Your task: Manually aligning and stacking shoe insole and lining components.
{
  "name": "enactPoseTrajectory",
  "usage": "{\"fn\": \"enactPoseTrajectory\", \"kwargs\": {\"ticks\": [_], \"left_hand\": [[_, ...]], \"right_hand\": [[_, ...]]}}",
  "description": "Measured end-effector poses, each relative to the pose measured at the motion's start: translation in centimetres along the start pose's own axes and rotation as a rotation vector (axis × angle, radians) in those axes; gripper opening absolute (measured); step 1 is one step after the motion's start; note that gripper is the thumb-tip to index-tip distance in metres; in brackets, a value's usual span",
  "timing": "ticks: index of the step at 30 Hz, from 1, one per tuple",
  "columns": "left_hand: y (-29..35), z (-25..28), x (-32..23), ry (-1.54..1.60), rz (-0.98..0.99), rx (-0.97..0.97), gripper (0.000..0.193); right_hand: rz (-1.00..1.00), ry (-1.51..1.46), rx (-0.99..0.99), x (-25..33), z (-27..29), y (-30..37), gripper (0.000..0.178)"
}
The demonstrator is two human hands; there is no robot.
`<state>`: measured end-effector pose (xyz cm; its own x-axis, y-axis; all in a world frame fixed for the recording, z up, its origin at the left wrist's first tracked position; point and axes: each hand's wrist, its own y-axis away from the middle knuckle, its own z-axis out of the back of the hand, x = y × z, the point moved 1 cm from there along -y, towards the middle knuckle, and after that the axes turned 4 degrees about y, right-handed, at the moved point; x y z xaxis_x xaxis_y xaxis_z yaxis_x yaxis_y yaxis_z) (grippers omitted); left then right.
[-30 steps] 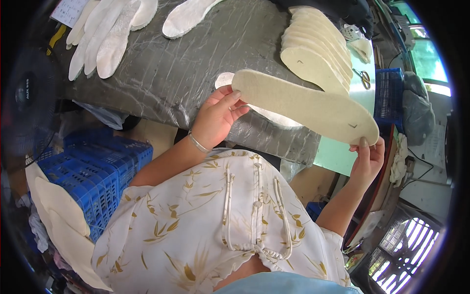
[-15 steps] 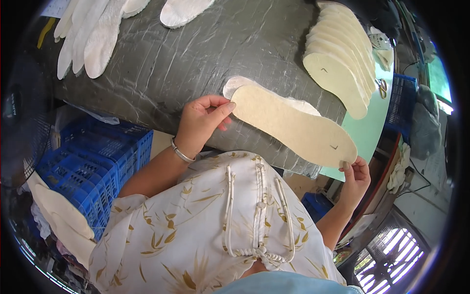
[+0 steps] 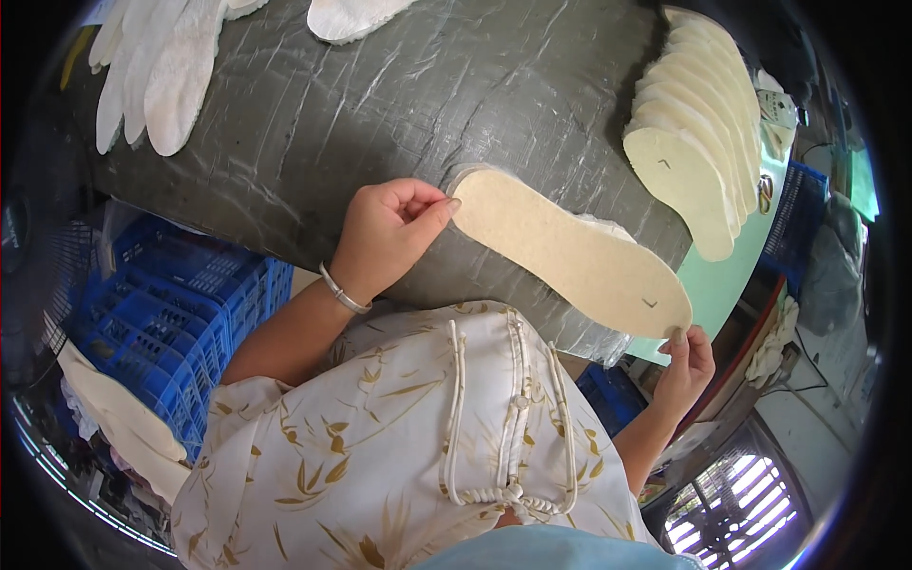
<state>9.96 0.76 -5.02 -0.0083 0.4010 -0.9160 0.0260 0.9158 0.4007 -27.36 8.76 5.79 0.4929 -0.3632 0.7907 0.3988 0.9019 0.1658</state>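
A cream insole with a small dark mark near its wide end is stretched between my hands, over the near edge of the grey table. My left hand pinches its narrower end between thumb and finger. At the wide end, my right hand grips the rim the same way. Beneath it lies a white fluffy insole, mostly covered, with only a strip showing along the far side.
A fanned stack of cream insoles stands at the right of the table. White fluffy insoles lie at the far left, another at the back. Scissors rest on the green surface. Blue crates stand lower left.
The cream insole has come down over the white one and now covers more of it. Both hands keep their pinch on its ends. The whole view has shifted slightly.
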Motion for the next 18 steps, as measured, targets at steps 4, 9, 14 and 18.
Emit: {"fn": "enactPoseTrajectory", "kwargs": {"ticks": [4,9,14,18], "left_hand": [[0.0,0.2,0.0,-0.007,0.013,0.005,0.010],[-0.1,0.3,0.0,-0.012,0.015,0.013,0.011],[0.0,0.6,-0.1,-0.023,-0.009,0.010,0.011],[-0.1,0.6,0.2,0.018,0.005,0.014,0.011]], "right_hand": [[0.000,-0.011,0.025,-0.4,0.1,-0.4,0.012],[-0.011,-0.036,0.060,-1.2,0.4,-0.6,0.014],[-0.012,-0.118,0.089,-1.7,0.0,-0.7,0.014],[-0.061,-0.167,0.120,-2.3,-0.3,-0.8,0.016]]}}
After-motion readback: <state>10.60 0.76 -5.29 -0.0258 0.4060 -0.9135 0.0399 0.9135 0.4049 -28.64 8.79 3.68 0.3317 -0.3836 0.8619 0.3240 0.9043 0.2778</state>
